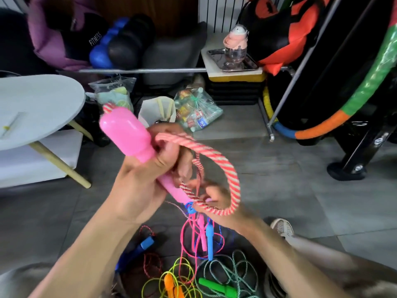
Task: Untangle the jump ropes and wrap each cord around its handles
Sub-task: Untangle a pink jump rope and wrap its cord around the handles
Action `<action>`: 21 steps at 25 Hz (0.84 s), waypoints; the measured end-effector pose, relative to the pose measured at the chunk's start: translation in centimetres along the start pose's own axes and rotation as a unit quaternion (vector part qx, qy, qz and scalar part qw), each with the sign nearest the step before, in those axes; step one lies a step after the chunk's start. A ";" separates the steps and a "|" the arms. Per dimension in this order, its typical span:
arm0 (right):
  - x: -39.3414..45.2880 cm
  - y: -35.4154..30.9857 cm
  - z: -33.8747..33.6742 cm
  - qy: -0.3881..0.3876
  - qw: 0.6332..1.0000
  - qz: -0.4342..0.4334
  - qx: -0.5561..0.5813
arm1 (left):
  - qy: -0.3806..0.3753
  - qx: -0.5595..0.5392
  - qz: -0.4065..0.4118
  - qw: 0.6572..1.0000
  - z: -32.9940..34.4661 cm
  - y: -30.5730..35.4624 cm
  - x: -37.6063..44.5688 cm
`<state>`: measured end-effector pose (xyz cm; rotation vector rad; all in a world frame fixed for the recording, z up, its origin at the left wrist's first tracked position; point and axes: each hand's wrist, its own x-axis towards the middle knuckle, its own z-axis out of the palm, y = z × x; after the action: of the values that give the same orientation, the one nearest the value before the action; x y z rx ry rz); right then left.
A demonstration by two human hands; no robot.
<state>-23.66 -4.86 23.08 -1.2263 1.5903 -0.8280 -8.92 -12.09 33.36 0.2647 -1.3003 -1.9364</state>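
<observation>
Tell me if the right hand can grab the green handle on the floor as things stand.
Probably not yet: the right hand pinches the red-and-white cord. The green handle lies uncovered below it.

The grey tiled floor (247, 164) is carrying nearly everything; at six o'clock a tangle of jump ropes (189, 265) is lying on it, with a green handle (217, 288), an orange handle (169, 281) and a dark blue handle (142, 246) showing among the cords; at twelve o'clock a tied plastic bag (196, 111) and a white bag (158, 111) are sitting on the tiles; at three o'clock a black stand foot (345, 172) is resting there; at nine o'clock a round grey table (36, 108) is standing.
</observation>
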 end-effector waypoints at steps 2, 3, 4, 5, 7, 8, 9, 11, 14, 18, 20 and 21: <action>0.5 1.6 0.2 -0.030 0.993 0.006 -0.110 | 0.002 -0.082 0.017 0.997 -0.9 0.8 0.4; 0.7 1.7 0.2 0.009 0.989 0.001 -0.150 | 0.030 -0.104 0.021 0.994 -1.5 1.2 0.8; 0.9 1.4 -0.1 0.084 0.984 -0.008 -0.158 | 0.084 -0.105 0.014 0.991 -2.3 1.5 1.2; 0.9 0.4 -0.7 0.157 0.983 -0.021 -0.097 | 0.156 -0.080 -0.006 0.985 -3.3 1.8 1.6; 0.6 -2.5 -2.9 0.220 0.970 -0.056 0.087 | 0.294 0.045 -0.073 0.952 -4.7 1.6 2.2; 0.4 -3.6 -3.9 0.214 0.967 -0.065 0.122 | 0.319 0.103 -0.109 0.936 -4.7 1.3 2.3; 0.2 -4.6 -5.1 0.214 0.970 -0.072 0.093 | 0.309 0.140 -0.133 0.931 -4.6 0.8 2.2; -0.4 -5.3 -6.7 0.249 0.962 -0.094 -0.065 | 0.248 0.149 -0.159 0.944 -3.8 -0.4 1.9; -1.6 -6.5 -7.5 0.244 0.961 -0.130 0.005 | 0.188 0.155 -0.178 0.953 -2.4 -1.9 1.5; -1.6 -7.7 -6.8 0.108 0.929 -0.161 0.316 | 0.047 0.263 -0.240 0.933 0.1 -5.2 0.5; -1.2 -8.0 -6.7 0.081 0.883 -0.151 0.437 | 0.003 0.245 -0.249 0.937 1.3 -6.7 0.2; -1.1 -7.8 -7.2 0.090 0.870 -0.152 0.461 | 0.007 0.244 -0.236 0.941 1.4 -7.2 0.3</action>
<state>-27.76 -6.19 32.87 -0.6888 0.8950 -1.6914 -13.35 -10.05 27.87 0.9060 -1.8228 -1.9454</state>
